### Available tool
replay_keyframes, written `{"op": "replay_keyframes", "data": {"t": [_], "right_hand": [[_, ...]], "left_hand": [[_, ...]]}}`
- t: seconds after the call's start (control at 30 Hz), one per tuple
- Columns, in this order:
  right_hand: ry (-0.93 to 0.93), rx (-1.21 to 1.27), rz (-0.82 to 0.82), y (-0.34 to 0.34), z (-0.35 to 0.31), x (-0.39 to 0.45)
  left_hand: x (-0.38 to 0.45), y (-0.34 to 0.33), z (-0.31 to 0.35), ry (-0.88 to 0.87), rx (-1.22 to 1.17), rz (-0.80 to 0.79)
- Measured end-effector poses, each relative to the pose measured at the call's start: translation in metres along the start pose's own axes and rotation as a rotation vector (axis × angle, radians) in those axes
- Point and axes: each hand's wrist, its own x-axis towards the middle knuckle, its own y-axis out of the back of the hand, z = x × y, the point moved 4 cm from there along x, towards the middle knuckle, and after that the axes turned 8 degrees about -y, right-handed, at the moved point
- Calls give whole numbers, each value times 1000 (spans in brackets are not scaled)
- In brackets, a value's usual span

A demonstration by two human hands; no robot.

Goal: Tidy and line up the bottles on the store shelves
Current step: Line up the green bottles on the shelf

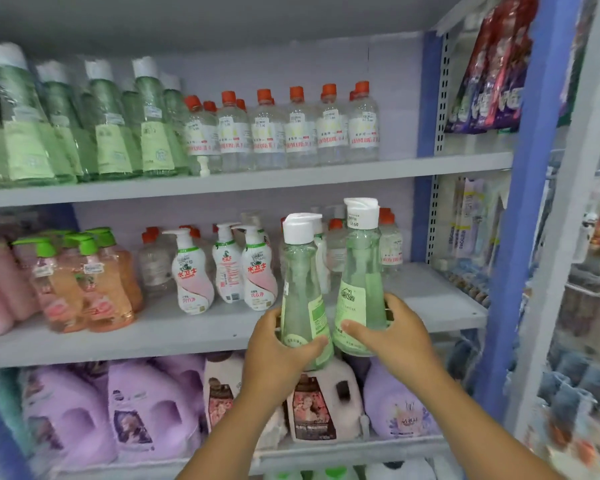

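Two tall green bottles with white caps are held upright in front of the middle shelf (194, 336). My left hand (278, 351) grips the base of the left green bottle (300, 292). My right hand (392, 336) grips the base of the right green bottle (361, 271), which stands a little higher. The two bottles touch near their bases. More green bottles of the same kind (118, 126) stand in a row on the top shelf at the left, beside clear bottles with orange caps (298, 129).
White pump bottles (226, 268) and orange pump bottles with green tops (87, 282) stand on the middle shelf. Purple and white jugs (146, 407) fill the shelf below. A blue upright (520, 202) bounds the shelves at the right, with hanging packets beyond.
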Motion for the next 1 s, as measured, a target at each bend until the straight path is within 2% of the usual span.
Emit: {"op": "replay_keyframes", "data": {"t": [0.27, 0.43, 0.53, 0.73, 1.0], "right_hand": [[117, 96, -53, -82, -126, -118], [209, 161, -157, -120, -232, -137], [256, 201, -195, -134, -290, -127], [325, 161, -257, -156, -362, -90], [333, 46, -307, -201, -386, -10]], "left_hand": [[-51, 195, 20, -60, -33, 56], [-39, 311, 63, -148, 42, 153], [-15, 359, 94, -200, 91, 221], [36, 395, 120, -186, 105, 273], [117, 395, 100, -75, 262, 357]]}}
